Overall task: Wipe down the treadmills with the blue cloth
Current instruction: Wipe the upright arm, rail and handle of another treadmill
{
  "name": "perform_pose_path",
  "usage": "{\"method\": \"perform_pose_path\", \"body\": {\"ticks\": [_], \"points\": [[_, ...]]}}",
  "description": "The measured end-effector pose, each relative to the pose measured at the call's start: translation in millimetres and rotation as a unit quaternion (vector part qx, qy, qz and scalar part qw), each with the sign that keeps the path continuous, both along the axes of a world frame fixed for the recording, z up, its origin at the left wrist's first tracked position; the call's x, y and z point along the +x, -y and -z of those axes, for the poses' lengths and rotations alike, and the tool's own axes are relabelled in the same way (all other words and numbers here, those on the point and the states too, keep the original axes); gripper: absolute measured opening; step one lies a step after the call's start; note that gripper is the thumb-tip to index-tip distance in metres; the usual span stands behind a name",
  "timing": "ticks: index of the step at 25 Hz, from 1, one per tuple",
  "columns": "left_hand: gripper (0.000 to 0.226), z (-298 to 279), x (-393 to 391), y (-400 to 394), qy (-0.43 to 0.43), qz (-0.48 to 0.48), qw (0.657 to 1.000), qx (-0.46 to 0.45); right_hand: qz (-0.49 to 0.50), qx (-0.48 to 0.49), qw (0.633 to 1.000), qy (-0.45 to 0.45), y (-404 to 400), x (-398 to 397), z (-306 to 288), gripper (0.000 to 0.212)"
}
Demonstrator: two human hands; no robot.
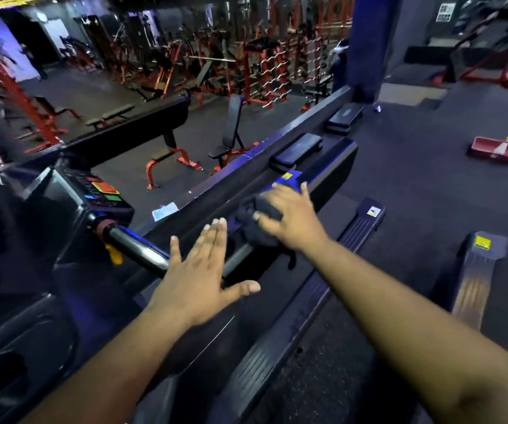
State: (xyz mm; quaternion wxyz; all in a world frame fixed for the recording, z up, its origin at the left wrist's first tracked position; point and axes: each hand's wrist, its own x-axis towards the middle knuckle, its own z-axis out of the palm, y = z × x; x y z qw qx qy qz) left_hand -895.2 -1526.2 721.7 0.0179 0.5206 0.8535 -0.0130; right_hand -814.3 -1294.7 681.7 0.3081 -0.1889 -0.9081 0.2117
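A black treadmill fills the lower half of the head view, with its console [100, 191] at the left and a handrail [136, 249] running toward the middle. My right hand [289, 218] presses a dark bluish cloth [259, 218] onto the front motor cover [329, 169] of the treadmill. Fingers spread over the bunched cloth, which partly shows beneath the palm. My left hand [197, 276] hovers flat with fingers straight and thumb out, above the handrail's end, holding nothing.
Side foot rails [280, 341] and the belt [323, 377] lie below my arms. A second treadmill's rail [476, 280] is at right. A large mirror ahead reflects red benches [170, 160] and racks. A red tray [494, 149] sits on the floor at right.
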Motion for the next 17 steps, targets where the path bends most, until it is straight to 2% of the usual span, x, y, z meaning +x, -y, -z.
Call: {"method": "perform_pose_path", "body": {"ticks": [3, 6, 8, 10, 13, 15, 17], "points": [[0.119, 2, -1, -2, 0.009, 0.005, 1.000, 0.003, 0.103, -0.092, 0.990, -0.015, -57, -16, -11, 0.055], [0.119, 0, -1, 1, 0.036, 0.014, 0.999, 0.030, 0.177, -0.074, 0.981, -0.035, -21, -17, -5, 0.047], [0.120, -2, -2, 4, 0.072, 0.026, 0.994, 0.076, 0.134, -0.057, 0.987, -0.073, 41, -10, 1, 0.047], [0.116, -4, -3, 8, 0.109, 0.036, 0.986, 0.122, 0.043, -0.078, 0.988, -0.126, 101, 0, 20, 0.048], [0.112, -7, 1, 12, 0.073, 0.055, 0.990, 0.110, 0.010, -0.133, 0.969, -0.208, 135, 5, 50, 0.056], [0.112, -6, 5, 10, 0.005, 0.072, 0.996, 0.057, 0.053, -0.206, 0.942, -0.260, 109, -1, 55, 0.064], [0.112, -7, 5, 6, -0.017, 0.069, 0.997, 0.007, 0.137, -0.351, 0.871, -0.316, 59, -6, 52, 0.068]]}}
